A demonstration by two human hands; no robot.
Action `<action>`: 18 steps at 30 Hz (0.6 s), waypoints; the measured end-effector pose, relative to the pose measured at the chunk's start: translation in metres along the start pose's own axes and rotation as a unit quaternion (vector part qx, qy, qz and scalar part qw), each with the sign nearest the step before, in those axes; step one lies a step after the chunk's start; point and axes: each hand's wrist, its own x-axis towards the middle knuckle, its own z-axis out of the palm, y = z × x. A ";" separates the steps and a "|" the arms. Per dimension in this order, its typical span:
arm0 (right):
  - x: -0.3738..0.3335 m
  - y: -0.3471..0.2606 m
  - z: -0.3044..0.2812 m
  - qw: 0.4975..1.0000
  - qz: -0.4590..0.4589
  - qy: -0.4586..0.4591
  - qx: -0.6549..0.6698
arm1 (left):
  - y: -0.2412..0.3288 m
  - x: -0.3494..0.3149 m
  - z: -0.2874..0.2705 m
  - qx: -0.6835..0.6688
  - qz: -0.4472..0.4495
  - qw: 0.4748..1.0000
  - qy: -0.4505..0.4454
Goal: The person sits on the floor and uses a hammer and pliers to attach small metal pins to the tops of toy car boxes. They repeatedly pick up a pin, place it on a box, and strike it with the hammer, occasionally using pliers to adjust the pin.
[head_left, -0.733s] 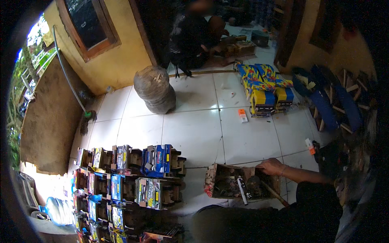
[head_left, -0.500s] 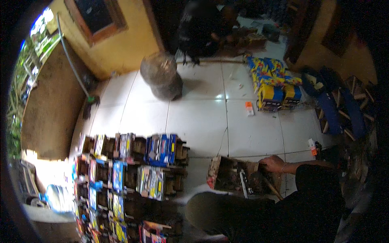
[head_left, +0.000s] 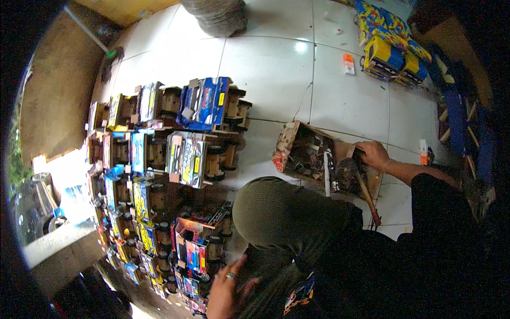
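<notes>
My right hand is at the far right rim of a shallow wooden box, fingers curled. Whatever they pinch there is too small to make out. Inside the box lie dark scraps, a white stick-like tool and a hammer, whose wooden handle sticks out over the near side. At the lower left, my left hand has its fingers apart, wears a ring and holds nothing. It is beside rows of colourful wooden toy trucks. My bent knee, in olive cloth, rises between box and hand.
Yellow and blue packs lie at the far right, near a small orange and white box; a similar box is right of my hand. Blue wooden pieces line the right side. A grey stump-like object stands at the back.
The view has tilted down, so everything sits higher in it. My left hand has come into sight at the lower left. My right hand stays at the box rim.
</notes>
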 end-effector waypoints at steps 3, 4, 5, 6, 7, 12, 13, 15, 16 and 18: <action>-0.001 -0.003 -0.001 1.000 0.024 -0.011 -0.017 | 0.023 0.010 -0.020 0.025 0.026 0.998 0.050; -0.001 -0.003 0.000 0.999 0.035 -0.020 -0.022 | 0.027 0.013 -0.024 0.048 0.059 0.995 0.064; -0.001 -0.004 0.000 0.998 0.046 -0.013 -0.031 | 0.028 0.016 -0.026 0.069 0.091 0.990 0.079; 0.000 -0.004 0.001 0.998 0.049 -0.013 -0.042 | 0.028 0.017 -0.026 0.088 0.117 0.984 0.098; 0.000 -0.004 0.003 0.998 0.034 -0.003 -0.055 | 0.025 0.017 -0.024 0.105 0.120 0.985 0.068; 0.002 0.010 0.016 0.999 0.030 0.010 -0.039 | 0.013 0.012 0.010 0.180 0.147 0.971 0.053; 0.002 0.015 0.018 0.997 0.019 0.012 -0.079 | 0.014 0.010 0.016 0.203 0.161 0.964 0.054; 0.003 0.025 0.026 0.998 -0.003 0.032 -0.062 | 0.019 0.004 0.023 0.202 0.162 0.965 0.033; 0.003 0.028 0.028 0.997 -0.013 0.037 -0.062 | 0.022 0.000 0.022 0.209 0.171 0.963 0.017; 0.004 0.032 0.031 0.997 -0.015 0.053 -0.044 | 0.027 -0.007 0.015 0.205 0.150 0.964 -0.081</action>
